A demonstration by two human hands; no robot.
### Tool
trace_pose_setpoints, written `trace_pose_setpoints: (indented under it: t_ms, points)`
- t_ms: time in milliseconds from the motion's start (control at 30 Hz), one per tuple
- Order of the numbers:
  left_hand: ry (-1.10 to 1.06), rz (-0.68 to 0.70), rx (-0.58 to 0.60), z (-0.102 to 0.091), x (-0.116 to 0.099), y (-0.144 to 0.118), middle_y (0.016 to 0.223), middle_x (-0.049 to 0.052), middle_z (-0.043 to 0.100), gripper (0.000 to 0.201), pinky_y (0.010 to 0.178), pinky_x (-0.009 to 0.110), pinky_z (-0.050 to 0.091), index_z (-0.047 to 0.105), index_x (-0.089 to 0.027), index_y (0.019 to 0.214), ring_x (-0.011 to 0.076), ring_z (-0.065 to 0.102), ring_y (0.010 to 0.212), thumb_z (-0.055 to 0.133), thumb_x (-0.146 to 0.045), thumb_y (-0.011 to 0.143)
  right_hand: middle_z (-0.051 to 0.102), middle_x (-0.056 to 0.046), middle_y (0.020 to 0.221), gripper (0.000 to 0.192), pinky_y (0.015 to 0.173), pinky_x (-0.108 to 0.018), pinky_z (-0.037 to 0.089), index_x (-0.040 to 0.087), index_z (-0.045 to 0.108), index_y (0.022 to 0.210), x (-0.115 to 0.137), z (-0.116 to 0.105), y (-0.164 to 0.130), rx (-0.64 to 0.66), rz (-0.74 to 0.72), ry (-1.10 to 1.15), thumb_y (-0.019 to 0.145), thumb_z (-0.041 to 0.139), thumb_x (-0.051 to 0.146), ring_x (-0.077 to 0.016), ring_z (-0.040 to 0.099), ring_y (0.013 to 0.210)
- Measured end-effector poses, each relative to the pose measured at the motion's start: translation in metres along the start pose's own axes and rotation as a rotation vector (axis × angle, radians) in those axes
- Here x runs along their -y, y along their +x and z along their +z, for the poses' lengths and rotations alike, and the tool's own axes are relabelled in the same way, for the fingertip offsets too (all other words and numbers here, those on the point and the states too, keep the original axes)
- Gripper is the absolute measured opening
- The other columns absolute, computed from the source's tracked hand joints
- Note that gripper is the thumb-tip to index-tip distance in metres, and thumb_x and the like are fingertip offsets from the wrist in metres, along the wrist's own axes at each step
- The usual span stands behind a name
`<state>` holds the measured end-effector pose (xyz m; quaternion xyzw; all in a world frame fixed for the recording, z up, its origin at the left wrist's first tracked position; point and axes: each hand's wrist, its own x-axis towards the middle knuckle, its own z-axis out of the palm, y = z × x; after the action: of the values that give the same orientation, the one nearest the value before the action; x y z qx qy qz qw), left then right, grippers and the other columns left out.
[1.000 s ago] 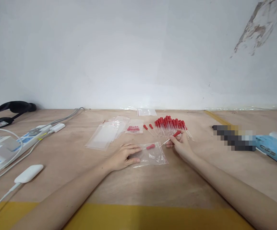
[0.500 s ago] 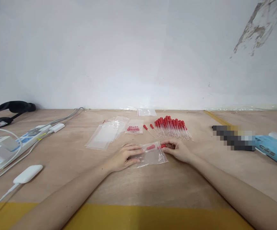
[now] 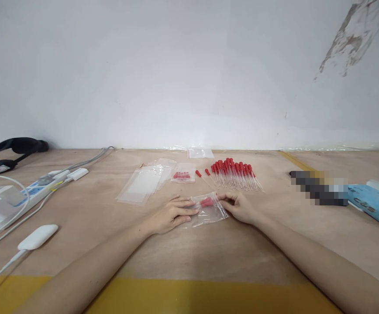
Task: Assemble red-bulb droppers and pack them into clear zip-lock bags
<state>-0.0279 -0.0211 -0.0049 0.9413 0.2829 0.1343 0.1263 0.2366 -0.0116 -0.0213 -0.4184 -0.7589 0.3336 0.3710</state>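
Zip bag [image 3: 209, 211] with red-bulbed droppers [image 3: 206, 202] lies mid-frame on the desk [image 3: 209, 253]; left hand [image 3: 173, 214] flat, pinning it, right hand [image 3: 238, 206] fingers pinching its open edge.

On the surface [image 3: 209, 253], a small bag [image 3: 209, 210] holding droppers between left hand [image 3: 171, 216] and right hand [image 3: 240, 207], behind it a row of droppers [image 3: 237, 173], left of that a filled bag [image 3: 183, 174] and a stack of bags [image 3: 143, 185], far left a power strip [image 3: 29, 194].
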Motion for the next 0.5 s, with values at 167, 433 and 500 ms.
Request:
trace_pose_setpoints:
  t_ms: [167,433,500]
  points:
    - [-0.049,0.003,-0.001,0.0,-0.001,0.001,0.133,-0.001,0.041,0.033,0.104,0.044,0.022,0.046,-0.034,0.122,0.0189,0.032,0.126,0.04,-0.033,0.089,0.066,-0.004,0.079,0.018,0.068,-0.028,0.044,0.016,0.063,0.08,-0.002,-0.015,0.017,-0.195,0.042,-0.241,0.074,0.051,0.028,-0.0157,0.058,0.072]
    - [-0.004,0.072,0.004,-0.006,-0.011,-0.005,0.139,-0.002,0.031,0.039,0.107,0.044,0.014,0.034,-0.03,0.131,0.0195,0.018,0.131,0.033,-0.029,0.092,0.062,-0.009,0.098,0.025,0.081,-0.029,0.037,0.017,0.061,0.098,0.014,0.012,0.092,-0.166,0.196,-0.772,0.076,0.053,0.028,-0.0207,0.052,0.097]
    - [0.022,0.068,0.068,-0.008,-0.012,-0.007,0.139,-0.002,0.031,0.041,0.107,0.045,0.015,0.033,-0.031,0.131,0.0208,0.019,0.131,0.035,-0.033,0.091,0.06,-0.014,0.1,0.028,0.079,-0.031,0.039,0.014,0.058,0.102,0.01,0.025,0.106,-0.173,0.243,-0.778,0.077,0.053,0.027,-0.0239,0.053,0.097]
